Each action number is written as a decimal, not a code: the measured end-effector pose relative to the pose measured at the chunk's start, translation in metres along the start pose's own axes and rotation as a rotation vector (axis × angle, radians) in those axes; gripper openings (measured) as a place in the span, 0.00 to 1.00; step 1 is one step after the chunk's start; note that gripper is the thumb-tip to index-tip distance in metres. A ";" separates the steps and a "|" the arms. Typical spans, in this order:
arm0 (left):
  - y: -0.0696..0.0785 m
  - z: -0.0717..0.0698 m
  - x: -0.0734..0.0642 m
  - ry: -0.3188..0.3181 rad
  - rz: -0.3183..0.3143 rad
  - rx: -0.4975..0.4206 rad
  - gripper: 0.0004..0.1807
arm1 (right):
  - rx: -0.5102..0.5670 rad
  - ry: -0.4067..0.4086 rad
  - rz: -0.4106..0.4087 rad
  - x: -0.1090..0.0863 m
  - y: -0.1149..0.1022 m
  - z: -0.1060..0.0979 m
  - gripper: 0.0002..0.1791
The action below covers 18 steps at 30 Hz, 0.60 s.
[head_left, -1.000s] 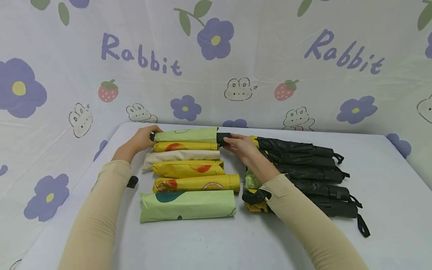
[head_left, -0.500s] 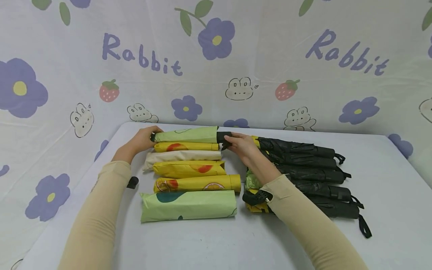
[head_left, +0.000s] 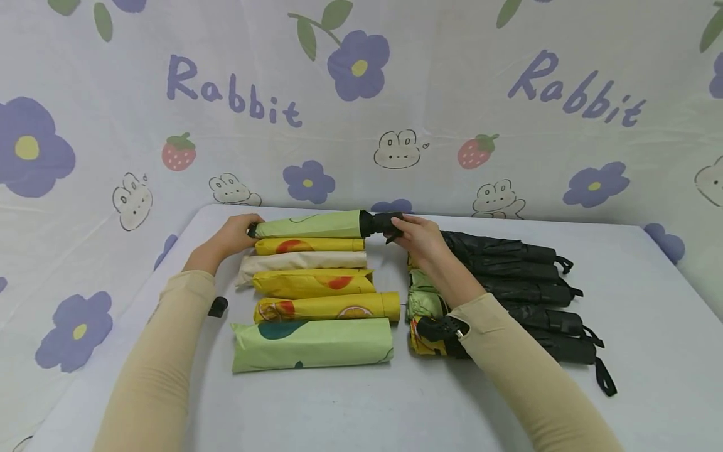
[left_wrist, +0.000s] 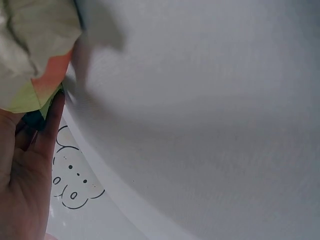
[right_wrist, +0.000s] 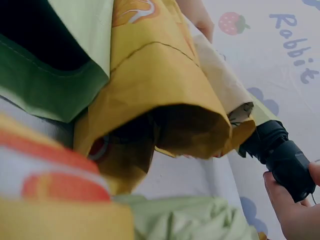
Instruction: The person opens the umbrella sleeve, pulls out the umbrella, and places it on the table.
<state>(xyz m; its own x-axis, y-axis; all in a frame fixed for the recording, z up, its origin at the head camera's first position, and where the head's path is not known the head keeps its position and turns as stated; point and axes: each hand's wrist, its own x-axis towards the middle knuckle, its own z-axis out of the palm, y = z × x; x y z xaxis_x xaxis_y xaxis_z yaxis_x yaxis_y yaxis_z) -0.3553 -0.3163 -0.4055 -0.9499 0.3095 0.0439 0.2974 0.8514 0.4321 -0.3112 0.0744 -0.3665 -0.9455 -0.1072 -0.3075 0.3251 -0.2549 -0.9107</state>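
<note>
In the head view, a light green umbrella sleeve (head_left: 307,225) lies at the back of a row of sleeves, with a folded black umbrella sticking out of its right end. My left hand (head_left: 228,238) holds the sleeve's dark left end; in the left wrist view, that hand's fingers (left_wrist: 50,132) are at this end. With my right hand (head_left: 422,243) I grip the black umbrella handle (head_left: 387,222). A short stretch of black fabric shows between handle and sleeve mouth. The right wrist view shows thumb and fingers around the handle (right_wrist: 289,170).
In front lie several sleeves: yellow ones (head_left: 327,307), a cream one (head_left: 316,260) and a large green one (head_left: 316,344). Several folded black umbrellas (head_left: 531,292) lie to the right, partly beneath my right forearm. A printed rabbit curtain (head_left: 440,81) hangs behind the table's back edge.
My right hand has moved right with the handle, drawing the umbrella a little way out of the green sleeve. The left hand stays at the sleeve's left end.
</note>
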 end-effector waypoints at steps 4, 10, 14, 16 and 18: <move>0.002 -0.001 -0.002 -0.005 -0.015 -0.011 0.18 | 0.022 -0.006 -0.001 -0.002 -0.003 -0.006 0.35; 0.007 -0.002 -0.004 -0.023 -0.046 -0.015 0.19 | 0.031 -0.012 -0.011 -0.004 -0.007 -0.016 0.37; 0.007 -0.001 -0.004 -0.027 -0.058 -0.012 0.19 | 0.001 -0.008 -0.021 -0.007 -0.010 -0.022 0.37; 0.006 0.000 -0.003 -0.027 -0.060 -0.009 0.20 | -0.021 -0.004 -0.025 -0.009 -0.012 -0.025 0.37; 0.005 0.000 -0.003 -0.026 -0.061 -0.008 0.20 | -0.035 0.002 -0.039 -0.011 -0.014 -0.026 0.37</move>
<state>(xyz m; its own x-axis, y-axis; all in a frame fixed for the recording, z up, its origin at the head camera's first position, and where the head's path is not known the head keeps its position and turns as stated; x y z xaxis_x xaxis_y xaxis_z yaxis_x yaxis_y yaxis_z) -0.3511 -0.3126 -0.4037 -0.9632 0.2686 -0.0062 0.2385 0.8656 0.4403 -0.3059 0.1044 -0.3580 -0.9574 -0.0965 -0.2723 0.2875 -0.2248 -0.9310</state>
